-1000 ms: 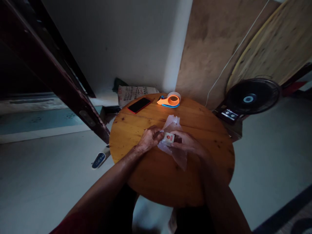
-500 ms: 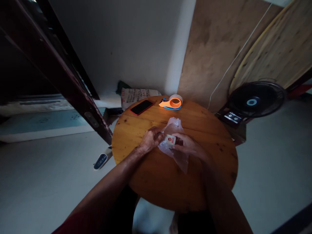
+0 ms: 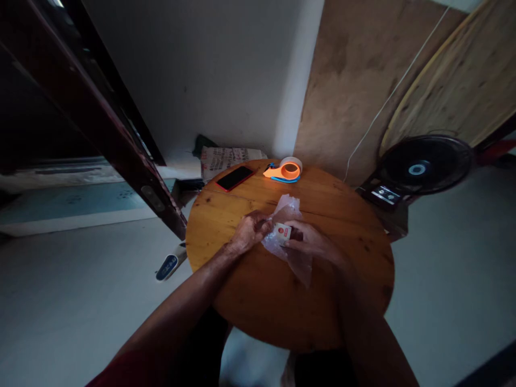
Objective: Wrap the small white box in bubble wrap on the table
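Note:
On a round wooden table [image 3: 250,301] my two hands meet over a clear plastic bag [image 3: 287,206]. My left hand [image 3: 248,232] is closed, pinching the bag's left edge. My right hand [image 3: 310,240] is closed on a small white packet with a red mark [image 3: 281,233], which sits at the bag. The bag is crumpled and spreads from between my hands toward the near side of the table.
An orange and blue tape dispenser [image 3: 284,170] and a red-edged phone [image 3: 234,178] lie at the table's far edge. A black fan [image 3: 425,164] stands on the floor at right, a dark wooden ladder [image 3: 121,145] leans at left, and a printed sack [image 3: 226,157] lies behind the table.
The view has shifted slightly. My hands stay at the bag and the packet with almost no movement.

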A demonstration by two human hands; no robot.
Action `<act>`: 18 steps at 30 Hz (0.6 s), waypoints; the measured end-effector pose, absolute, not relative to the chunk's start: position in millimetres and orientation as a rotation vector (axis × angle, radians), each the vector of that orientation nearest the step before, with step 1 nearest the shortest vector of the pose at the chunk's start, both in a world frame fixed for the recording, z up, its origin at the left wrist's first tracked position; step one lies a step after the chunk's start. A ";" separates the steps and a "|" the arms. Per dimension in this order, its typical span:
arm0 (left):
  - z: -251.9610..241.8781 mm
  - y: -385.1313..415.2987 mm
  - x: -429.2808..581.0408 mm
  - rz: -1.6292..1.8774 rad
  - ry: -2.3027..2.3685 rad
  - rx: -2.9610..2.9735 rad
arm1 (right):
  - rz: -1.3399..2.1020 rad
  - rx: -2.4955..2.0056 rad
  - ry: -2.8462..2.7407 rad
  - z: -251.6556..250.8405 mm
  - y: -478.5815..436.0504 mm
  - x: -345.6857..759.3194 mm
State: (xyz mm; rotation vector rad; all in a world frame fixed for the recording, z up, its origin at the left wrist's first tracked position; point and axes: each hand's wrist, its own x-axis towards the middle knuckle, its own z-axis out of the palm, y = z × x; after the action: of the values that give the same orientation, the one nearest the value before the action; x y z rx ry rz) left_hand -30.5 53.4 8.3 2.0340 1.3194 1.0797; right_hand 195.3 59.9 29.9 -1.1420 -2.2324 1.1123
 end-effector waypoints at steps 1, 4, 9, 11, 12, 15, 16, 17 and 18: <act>7.6 53.7 -30.8 1.087 1.314 2.037 | 1.105 -1.141 -2.232 30.4 59.7 195.1; 7.0 53.5 -31.7 1.106 1.285 2.049 | 1.084 -1.143 -2.241 31.8 59.0 194.4; 9.8 51.0 -32.8 1.142 1.262 2.020 | 1.057 -1.172 -2.244 34.4 57.0 193.8; 9.7 51.1 -32.4 1.140 1.265 2.015 | 1.063 -1.165 -2.245 35.5 56.3 193.8; 9.2 51.5 -32.0 1.137 1.264 2.019 | 1.065 -1.160 -2.246 35.9 56.0 193.8; 7.2 53.6 -30.4 1.104 1.255 2.050 | 1.062 -1.151 -2.242 35.3 56.3 193.5; 6.6 54.3 -30.0 1.088 1.251 2.060 | 1.061 -1.151 -2.240 34.5 56.7 193.3; 6.0 54.9 -29.7 1.075 1.250 2.067 | 1.062 -1.151 -2.238 33.4 57.1 193.2; 5.6 55.4 -29.6 1.065 1.246 2.069 | 1.064 -1.151 -2.236 32.3 57.6 193.1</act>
State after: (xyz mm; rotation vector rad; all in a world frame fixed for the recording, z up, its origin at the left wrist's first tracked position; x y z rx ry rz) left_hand -29.6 55.4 5.6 2.0693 1.2462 1.0650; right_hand 193.1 57.6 32.3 -1.1510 -2.2357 1.0644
